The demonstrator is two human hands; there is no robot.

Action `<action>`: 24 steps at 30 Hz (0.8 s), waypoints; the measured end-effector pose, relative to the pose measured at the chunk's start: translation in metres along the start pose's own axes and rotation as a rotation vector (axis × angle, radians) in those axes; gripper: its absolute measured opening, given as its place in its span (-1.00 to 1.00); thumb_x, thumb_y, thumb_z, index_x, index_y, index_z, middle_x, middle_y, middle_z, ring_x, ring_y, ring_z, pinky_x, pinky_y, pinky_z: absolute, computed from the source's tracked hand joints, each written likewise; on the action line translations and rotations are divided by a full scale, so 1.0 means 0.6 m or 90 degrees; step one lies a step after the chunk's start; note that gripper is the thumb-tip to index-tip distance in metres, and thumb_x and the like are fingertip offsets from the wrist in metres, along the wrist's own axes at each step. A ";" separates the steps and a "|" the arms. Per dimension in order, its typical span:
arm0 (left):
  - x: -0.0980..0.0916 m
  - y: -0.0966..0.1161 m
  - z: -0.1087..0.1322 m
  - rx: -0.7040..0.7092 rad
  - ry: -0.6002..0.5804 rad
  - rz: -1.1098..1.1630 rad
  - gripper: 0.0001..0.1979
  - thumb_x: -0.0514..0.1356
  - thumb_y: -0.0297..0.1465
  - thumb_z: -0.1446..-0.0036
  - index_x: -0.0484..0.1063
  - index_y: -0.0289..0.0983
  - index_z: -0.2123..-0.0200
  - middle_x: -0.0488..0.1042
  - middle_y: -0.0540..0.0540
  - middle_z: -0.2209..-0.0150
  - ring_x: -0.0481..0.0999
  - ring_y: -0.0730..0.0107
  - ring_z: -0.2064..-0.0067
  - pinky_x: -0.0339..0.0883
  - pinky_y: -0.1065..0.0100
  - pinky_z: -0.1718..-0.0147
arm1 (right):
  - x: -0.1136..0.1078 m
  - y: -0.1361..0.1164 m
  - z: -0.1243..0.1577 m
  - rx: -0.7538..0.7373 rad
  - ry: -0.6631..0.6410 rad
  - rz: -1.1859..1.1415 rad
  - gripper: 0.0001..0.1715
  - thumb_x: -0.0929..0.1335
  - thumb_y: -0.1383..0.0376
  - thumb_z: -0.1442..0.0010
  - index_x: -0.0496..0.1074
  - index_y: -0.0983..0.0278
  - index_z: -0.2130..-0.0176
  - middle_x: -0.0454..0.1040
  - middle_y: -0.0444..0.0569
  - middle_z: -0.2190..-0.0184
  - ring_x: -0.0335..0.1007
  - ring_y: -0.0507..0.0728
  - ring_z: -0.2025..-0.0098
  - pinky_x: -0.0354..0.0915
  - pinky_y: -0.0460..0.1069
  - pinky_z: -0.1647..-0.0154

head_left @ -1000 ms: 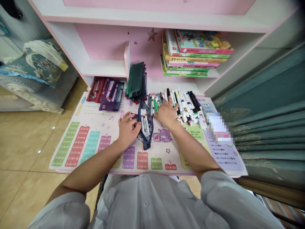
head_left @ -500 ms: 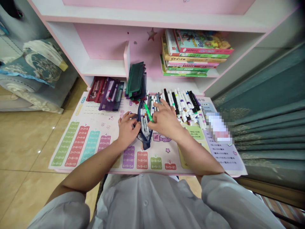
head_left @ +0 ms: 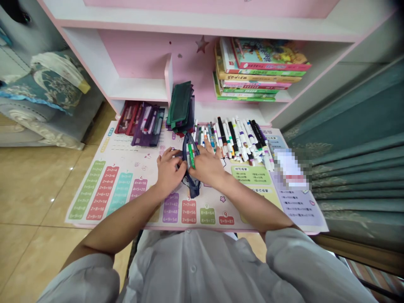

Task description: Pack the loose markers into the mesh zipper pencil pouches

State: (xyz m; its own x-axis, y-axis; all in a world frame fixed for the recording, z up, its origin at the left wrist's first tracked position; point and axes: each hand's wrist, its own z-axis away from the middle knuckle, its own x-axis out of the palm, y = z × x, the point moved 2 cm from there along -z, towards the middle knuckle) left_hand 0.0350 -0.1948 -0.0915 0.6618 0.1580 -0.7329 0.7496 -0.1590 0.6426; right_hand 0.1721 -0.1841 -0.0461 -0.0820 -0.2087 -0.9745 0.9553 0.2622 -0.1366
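Note:
A dark blue mesh pencil pouch (head_left: 195,191) lies unzipped on the desk, with several markers in it. My left hand (head_left: 168,170) grips the pouch's left edge between thumb and curled fingers. Inside the opening sits a green marker (head_left: 191,155), lengthwise along the pouch. My right hand (head_left: 210,168) is over the pouch's right side, its thumb against the green marker. Its other fingers reach toward the loose pens and are partly hidden. A wide pile of loose markers (head_left: 240,139), mostly white and black, spreads just beyond and right of this hand.
Filled purple pouches (head_left: 147,126) and red pouches (head_left: 128,120) lie at the back left. A stack of green mesh pouches (head_left: 179,107) leans by the shelf divider. Books (head_left: 261,75) are stacked on the shelf. A blurred phone-like object (head_left: 292,168) rests at right.
My right hand has moved left and lowered the green marker into the blue pouch, where it lies between the edges. My left hand has stayed on the pouch.

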 end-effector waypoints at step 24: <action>0.001 -0.002 -0.001 -0.007 -0.013 0.006 -0.72 0.16 -0.34 -0.18 0.40 -0.20 0.59 0.53 -0.11 -0.09 0.27 -0.01 -0.32 0.05 -0.23 -0.27 | 0.018 0.127 -0.085 0.178 0.040 -0.023 -0.64 0.36 0.22 -0.18 0.59 0.35 0.10 0.26 0.24 -0.28 -0.21 0.55 -0.43 -0.01 0.52 -0.27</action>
State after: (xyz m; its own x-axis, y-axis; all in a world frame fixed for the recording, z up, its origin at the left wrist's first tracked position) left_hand 0.0349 -0.1938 -0.0925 0.6684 0.1370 -0.7310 0.7435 -0.1496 0.6518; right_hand 0.2293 -0.1185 -0.0758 -0.1272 -0.1517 -0.9802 0.9919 -0.0157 -0.1263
